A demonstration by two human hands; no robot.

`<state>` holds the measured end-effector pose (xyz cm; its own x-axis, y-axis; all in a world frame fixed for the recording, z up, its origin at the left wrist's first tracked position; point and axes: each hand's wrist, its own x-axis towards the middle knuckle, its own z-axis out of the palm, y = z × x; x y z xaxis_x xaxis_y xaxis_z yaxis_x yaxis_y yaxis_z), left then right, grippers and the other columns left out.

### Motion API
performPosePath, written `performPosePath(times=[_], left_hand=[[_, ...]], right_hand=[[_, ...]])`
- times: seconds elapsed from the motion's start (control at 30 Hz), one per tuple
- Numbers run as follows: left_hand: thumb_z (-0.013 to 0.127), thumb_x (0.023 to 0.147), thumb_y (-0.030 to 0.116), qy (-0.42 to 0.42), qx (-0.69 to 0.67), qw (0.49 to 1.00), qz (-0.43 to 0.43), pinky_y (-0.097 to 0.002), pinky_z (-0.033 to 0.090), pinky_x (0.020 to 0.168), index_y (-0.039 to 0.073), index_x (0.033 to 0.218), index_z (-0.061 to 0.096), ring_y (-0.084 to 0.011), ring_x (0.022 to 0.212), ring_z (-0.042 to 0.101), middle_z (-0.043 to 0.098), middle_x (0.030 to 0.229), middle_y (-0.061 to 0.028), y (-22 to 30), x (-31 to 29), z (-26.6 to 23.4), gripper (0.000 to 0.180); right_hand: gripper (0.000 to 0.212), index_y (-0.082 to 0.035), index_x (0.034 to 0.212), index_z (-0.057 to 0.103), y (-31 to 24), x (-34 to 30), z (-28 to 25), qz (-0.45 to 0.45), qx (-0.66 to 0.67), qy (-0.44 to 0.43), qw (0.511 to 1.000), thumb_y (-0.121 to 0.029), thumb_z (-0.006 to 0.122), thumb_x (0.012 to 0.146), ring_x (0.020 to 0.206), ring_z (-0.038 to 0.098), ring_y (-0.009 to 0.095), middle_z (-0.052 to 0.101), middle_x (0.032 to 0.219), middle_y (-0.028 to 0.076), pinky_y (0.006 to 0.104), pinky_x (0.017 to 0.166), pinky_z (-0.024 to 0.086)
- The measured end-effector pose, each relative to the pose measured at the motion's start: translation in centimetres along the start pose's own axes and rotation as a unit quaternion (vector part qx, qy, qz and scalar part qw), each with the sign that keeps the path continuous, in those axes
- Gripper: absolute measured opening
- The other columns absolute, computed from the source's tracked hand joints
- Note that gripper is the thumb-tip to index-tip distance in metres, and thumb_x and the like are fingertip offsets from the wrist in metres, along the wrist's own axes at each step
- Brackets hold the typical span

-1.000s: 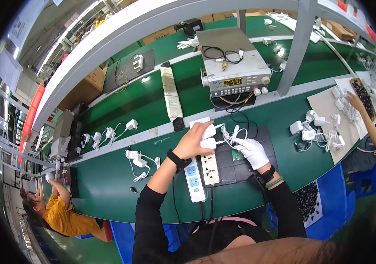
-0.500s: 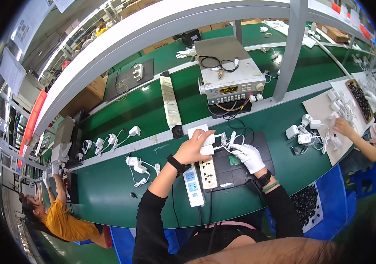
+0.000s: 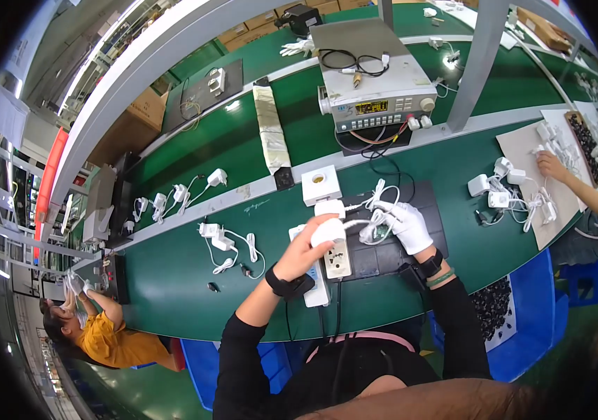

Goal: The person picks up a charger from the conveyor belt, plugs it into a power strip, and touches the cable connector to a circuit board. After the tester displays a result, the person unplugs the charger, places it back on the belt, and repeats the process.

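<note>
My bare left hand (image 3: 304, 253) is closed around a white power adapter (image 3: 328, 233), just above the sockets of a cream power strip (image 3: 338, 262). Whether its prongs sit in a socket is hidden. Directly behind it is a second white adapter (image 3: 328, 208). My right hand (image 3: 405, 225), in a white glove, grips a looped white cable (image 3: 377, 218) over a dark mat (image 3: 421, 206). A white power strip with blue sockets (image 3: 317, 292) lies partly under my left hand. Beyond the adapters stands a white box (image 3: 320, 185) with a round brass-coloured centre.
A grey bench instrument (image 3: 379, 105) stands behind a metal rail. White adapters with cables lie on the left (image 3: 222, 241) and the right (image 3: 498, 189). At the right a co-worker's hand (image 3: 552, 166) reaches over cardboard. Blue bin (image 3: 533, 329) with black parts stands below the bench's edge.
My left hand has shifted toward me with its adapter, uncovering the white box and the second adapter. My right hand still holds the cable. The co-worker's hand at right has moved to the adapter pile.
</note>
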<state>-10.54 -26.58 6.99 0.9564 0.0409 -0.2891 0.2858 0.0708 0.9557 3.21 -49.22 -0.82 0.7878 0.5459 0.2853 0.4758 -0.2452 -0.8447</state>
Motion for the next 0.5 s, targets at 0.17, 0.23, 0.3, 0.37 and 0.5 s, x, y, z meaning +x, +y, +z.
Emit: performPosePath(times=[0.17,0.23,0.3,0.37,0.5], left_hand=[[0.055,0.09,0.009,-0.064,0.141,0.984,0.091,-0.0307,0.034,0.103,0.005,0.136,0.043,-0.018,0.122,0.044,0.047,0.132,-0.008,-1.6,0.0,0.0,0.048],[0.056,0.09,0.01,-0.067,0.155,0.981,0.095,-0.0312,0.034,0.104,0.005,0.137,0.043,-0.019,0.122,0.044,0.047,0.132,-0.0085,-1.7,0.0,-0.1,0.049],[0.056,0.089,0.01,-0.071,0.162,0.98,0.095,-0.0315,0.033,0.104,0.005,0.137,0.043,-0.0194,0.123,0.044,0.047,0.132,-0.0087,-1.9,-0.1,-0.2,0.049],[0.057,0.089,0.01,-0.078,0.174,0.977,0.098,-0.0322,0.033,0.105,0.005,0.136,0.043,-0.02,0.124,0.044,0.047,0.133,-0.0092,-2.3,-0.1,-0.3,0.049],[0.061,0.088,0.013,-0.093,0.24,0.957,0.13,-0.0326,0.033,0.105,0.006,0.137,0.043,-0.0229,0.126,0.045,0.048,0.134,-0.0115,-2.8,-0.9,-0.5,0.053]], right_hand=[[0.024,-0.013,0.107,0.069,-0.1,-0.1,0.1,0.014,-0.003,0.002,1.0,-0.021,0.065,0.085,0.074,0.062,0.026,0.064,0.08,0.009,0.0357,0.066,0.047],[0.024,-0.013,0.108,0.069,0.0,-0.2,0.1,0.003,-0.006,0.006,1.0,-0.021,0.065,0.085,0.073,0.061,0.026,0.063,0.079,0.009,0.0356,0.064,0.048],[0.024,-0.013,0.107,0.069,0.2,-0.2,0.1,-0.011,-0.017,0.011,1.0,-0.021,0.066,0.085,0.072,0.061,0.026,0.063,0.078,0.009,0.0355,0.064,0.048],[0.024,-0.013,0.107,0.069,0.5,-0.1,-0.1,-0.041,-0.042,0.02,0.998,-0.02,0.066,0.084,0.071,0.06,0.026,0.062,0.077,0.009,0.0355,0.063,0.048],[0.024,-0.013,0.106,0.07,-0.2,-0.6,0.1,0.003,-0.025,0.005,1.0,-0.02,0.067,0.083,0.07,0.059,0.025,0.061,0.076,0.009,0.0357,0.063,0.048]])
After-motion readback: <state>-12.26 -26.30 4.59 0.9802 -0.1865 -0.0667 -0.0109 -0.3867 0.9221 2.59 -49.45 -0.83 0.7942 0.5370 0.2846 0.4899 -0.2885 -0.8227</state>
